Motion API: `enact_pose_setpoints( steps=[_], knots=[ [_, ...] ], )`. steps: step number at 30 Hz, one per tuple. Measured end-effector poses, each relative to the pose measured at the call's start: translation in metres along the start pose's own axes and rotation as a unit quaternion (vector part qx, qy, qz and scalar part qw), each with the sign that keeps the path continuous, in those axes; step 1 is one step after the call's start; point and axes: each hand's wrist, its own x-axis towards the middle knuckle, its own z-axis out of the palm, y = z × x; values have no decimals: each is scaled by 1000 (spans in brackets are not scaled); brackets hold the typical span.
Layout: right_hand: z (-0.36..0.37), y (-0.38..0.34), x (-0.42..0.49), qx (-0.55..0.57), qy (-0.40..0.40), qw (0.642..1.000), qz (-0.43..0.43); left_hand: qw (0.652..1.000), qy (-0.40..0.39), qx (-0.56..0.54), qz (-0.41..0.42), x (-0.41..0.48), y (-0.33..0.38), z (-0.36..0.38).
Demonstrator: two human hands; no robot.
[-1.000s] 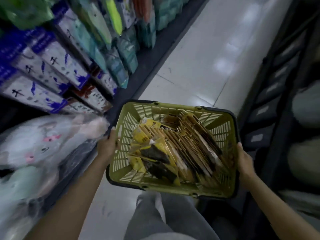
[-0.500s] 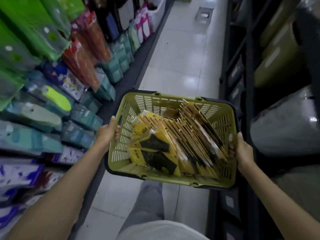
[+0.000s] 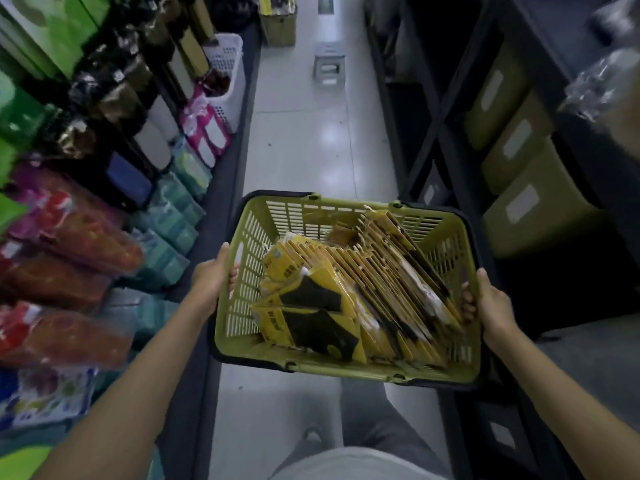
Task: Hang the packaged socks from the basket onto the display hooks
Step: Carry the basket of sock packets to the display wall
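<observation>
An olive-green plastic basket (image 3: 304, 213) with a dark rim is held in front of me over the aisle floor. My left hand (image 3: 211, 277) grips its left wall, and my right hand (image 3: 490, 303) grips its right wall. Inside lie several yellow packaged socks (image 3: 311, 306), the front ones showing dark socks, the rest stacked on edge towards the right. No display hooks for socks are clearly visible.
Shelves of packaged goods (image 3: 79, 244) line the left side of the narrow aisle. Dark racks with olive storage boxes (image 3: 530, 209) stand on the right. Ahead on the white floor are a small grey stool (image 3: 329, 65), a white laundry basket (image 3: 225, 71) and a box (image 3: 278, 26).
I have walked forward along the aisle with the basket; the shelves on the left have slid past and the view has tilted up the aisle. Both hands keep their grip.
</observation>
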Motion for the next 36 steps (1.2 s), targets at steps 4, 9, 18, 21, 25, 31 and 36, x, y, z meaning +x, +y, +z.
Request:
enact_pose_setpoints(
  steps=[4, 9, 18, 21, 25, 31, 36],
  knots=[
    [42, -61, 83, -5, -2, 1000, 11, 1000, 1, 0, -4, 73, 63, 37],
    [98, -158, 183, -24, -7, 1000, -8, 999, 27, -32, -10, 156, 151, 78],
    [221, -318, 364, -48, -34, 998, -22, 998, 25, -55, -27, 342, 298, 126],
    [270, -362, 421, -52, -21, 998, -15, 999, 15, -42, -28, 423, 351, 141],
    [324, -435, 485, -47, -8, 999, -18, 999, -7, -35, -32, 512, 433, 157],
    [384, -527, 589, -40, 12, 999, -20, 998, -28, -46, -19, 634, 558, 201],
    [443, -599, 701, -44, 3, 999, -18, 998, -19, -43, -41, 730, 632, 248]
  ],
)
